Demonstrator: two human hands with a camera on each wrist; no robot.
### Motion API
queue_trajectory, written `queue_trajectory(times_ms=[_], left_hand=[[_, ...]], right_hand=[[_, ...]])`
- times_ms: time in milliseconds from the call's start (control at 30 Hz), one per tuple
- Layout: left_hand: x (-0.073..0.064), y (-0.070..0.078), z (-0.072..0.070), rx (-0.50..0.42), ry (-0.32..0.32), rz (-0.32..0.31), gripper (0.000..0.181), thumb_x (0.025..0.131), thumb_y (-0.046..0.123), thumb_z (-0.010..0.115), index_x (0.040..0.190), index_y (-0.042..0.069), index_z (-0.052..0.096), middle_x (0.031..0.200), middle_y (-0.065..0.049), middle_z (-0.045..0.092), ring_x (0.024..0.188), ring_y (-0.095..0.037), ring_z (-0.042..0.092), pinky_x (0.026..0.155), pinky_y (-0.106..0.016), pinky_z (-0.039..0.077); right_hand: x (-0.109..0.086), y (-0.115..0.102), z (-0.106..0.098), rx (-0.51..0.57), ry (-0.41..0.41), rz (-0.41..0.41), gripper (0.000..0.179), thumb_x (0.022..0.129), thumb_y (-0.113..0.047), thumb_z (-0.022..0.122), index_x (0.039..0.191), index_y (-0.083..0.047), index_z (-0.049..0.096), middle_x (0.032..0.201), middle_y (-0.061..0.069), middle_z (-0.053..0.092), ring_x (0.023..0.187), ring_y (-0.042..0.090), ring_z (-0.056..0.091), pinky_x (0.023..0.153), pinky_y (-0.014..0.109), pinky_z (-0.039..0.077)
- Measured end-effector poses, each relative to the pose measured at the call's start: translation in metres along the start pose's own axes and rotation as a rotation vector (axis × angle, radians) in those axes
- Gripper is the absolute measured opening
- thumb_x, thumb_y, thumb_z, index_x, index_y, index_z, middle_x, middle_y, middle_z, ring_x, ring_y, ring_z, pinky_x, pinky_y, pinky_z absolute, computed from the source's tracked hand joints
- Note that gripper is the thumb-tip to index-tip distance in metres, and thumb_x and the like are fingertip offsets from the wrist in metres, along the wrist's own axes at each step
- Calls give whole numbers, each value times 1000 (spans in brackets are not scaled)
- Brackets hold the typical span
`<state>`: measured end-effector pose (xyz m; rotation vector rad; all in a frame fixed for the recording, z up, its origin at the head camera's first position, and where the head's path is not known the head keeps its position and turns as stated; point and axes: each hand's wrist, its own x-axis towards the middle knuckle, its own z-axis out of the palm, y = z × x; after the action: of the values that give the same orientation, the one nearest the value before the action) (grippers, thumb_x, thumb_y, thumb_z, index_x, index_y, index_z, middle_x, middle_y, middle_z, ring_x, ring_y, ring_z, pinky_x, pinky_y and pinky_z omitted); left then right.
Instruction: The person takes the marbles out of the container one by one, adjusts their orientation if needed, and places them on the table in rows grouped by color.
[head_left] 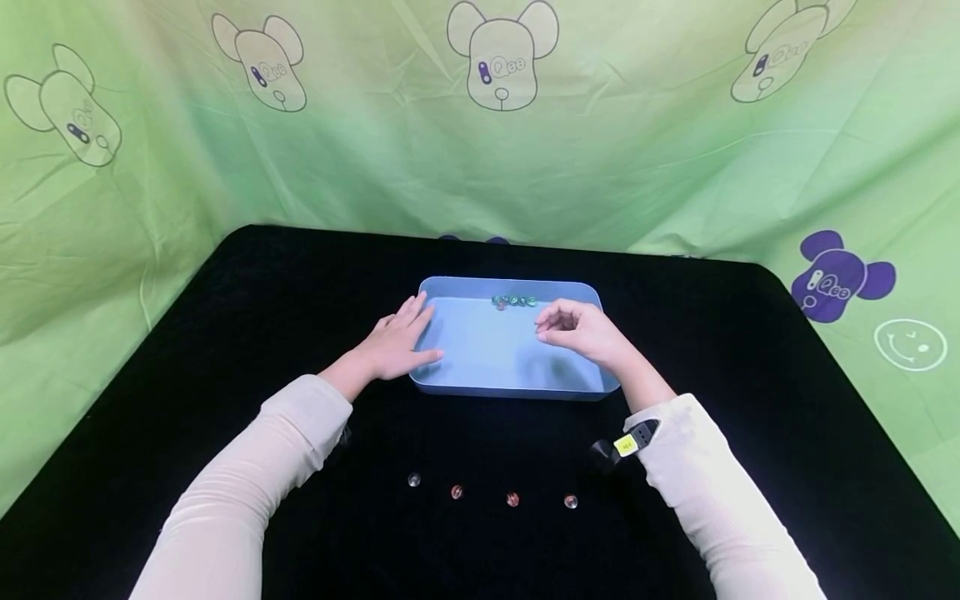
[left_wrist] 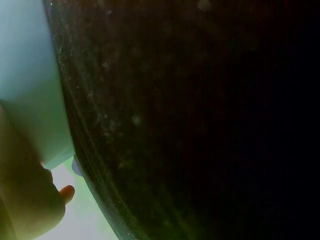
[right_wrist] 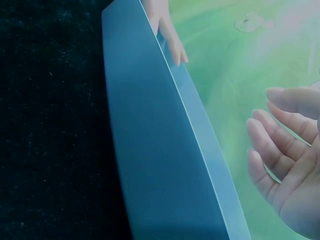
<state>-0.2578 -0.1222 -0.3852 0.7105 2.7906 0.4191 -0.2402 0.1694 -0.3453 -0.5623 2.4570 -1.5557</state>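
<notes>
Green marbles (head_left: 513, 301), presumably light, hard and slippery, best pinched across their sides, lie in a row by the far wall inside the blue tray (head_left: 472, 342). Above the tray, to their right, hangs the right hand (head_left: 583, 329), thumb and fingertips apart, nothing visible between; the left hand (head_left: 396, 343) rests, fingers spread, at the left rim.

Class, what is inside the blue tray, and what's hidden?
Inside the blue tray, green marbles sit by the far wall, a reddish one in front. What the left hand and right hand cover cannot be seen.
</notes>
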Motion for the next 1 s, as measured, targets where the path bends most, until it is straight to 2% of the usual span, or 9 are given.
queue_trajectory(times_ms=[433,733,1000], left_hand=[[0,-2,2,12,15,7,78,84,53,41,139,9,10,144,-6,-8,129,-21,-7,98,-47,11],[-1,-1,2,16,5,4,79,83,53,41,139,8,9,143,-5,-9,129,-20,-8,98,-46,11],[-1,0,1,14,9,4,77,84,52,41,139,8,10,144,-4,-9,129,-19,-9,98,-46,10]], right_hand=[[15,9,2,29,46,29,26,77,-2,62,96,14,52,80,8,57,72,10,54,66,20,43],[26,18,3,-11,80,89,25,76,-2,62,96,11,54,82,9,57,73,10,54,68,21,44],[37,19,5,-54,94,135,27,77,-3,60,98,10,54,84,10,57,74,13,54,67,23,43]])
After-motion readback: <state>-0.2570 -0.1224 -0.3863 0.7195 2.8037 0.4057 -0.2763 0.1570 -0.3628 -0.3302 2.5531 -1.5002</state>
